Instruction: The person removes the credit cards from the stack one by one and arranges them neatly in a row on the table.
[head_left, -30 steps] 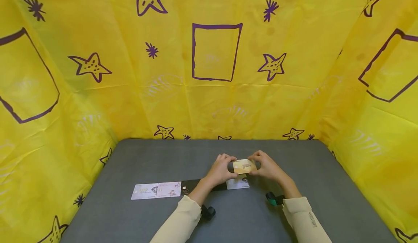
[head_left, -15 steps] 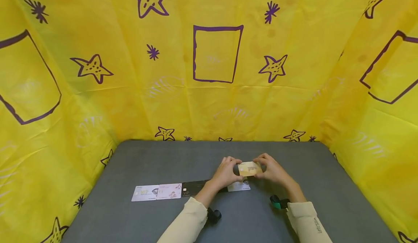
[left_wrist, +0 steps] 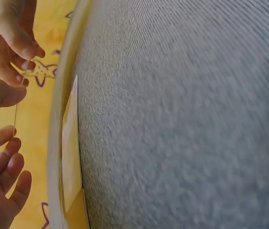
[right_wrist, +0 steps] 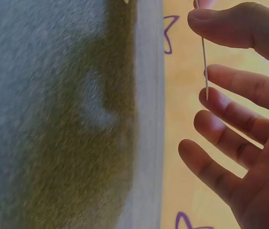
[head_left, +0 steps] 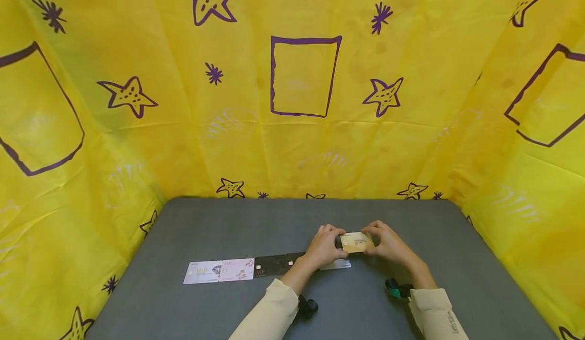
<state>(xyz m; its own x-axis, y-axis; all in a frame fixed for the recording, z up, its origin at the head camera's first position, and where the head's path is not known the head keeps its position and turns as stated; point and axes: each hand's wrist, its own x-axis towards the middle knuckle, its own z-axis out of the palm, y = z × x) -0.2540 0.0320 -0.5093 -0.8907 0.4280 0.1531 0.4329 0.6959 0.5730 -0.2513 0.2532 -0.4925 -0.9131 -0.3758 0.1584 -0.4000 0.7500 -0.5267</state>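
Note:
A gold card (head_left: 355, 242) is held up between both hands, over the right end of a row of cards. My left hand (head_left: 323, 246) pinches its left end and my right hand (head_left: 389, 242) its right end, thumbs at the near edge. Seen in the right wrist view, the card (right_wrist: 204, 59) is edge-on, a thin line between thumb and fingers, off the tabletop. Below lie a white VIP card (head_left: 201, 272), a pinkish card (head_left: 236, 270), a black VIP card (head_left: 268, 266), another black card partly hidden by the left forearm, and a white card (head_left: 339, 265) partly covered by the left hand.
The cards lie side by side on a grey tabletop (head_left: 219, 309). Yellow cloth (head_left: 292, 152) with purple drawings rises behind the table and along both sides. A dark strap (head_left: 307, 307) hangs at the left wrist and another strap (head_left: 397, 288) at the right.
Both hands have carried the gold card a little to the right and slightly nearer to me, gripping it throughout. More of the black cards shows now. The cards in the row stay put.

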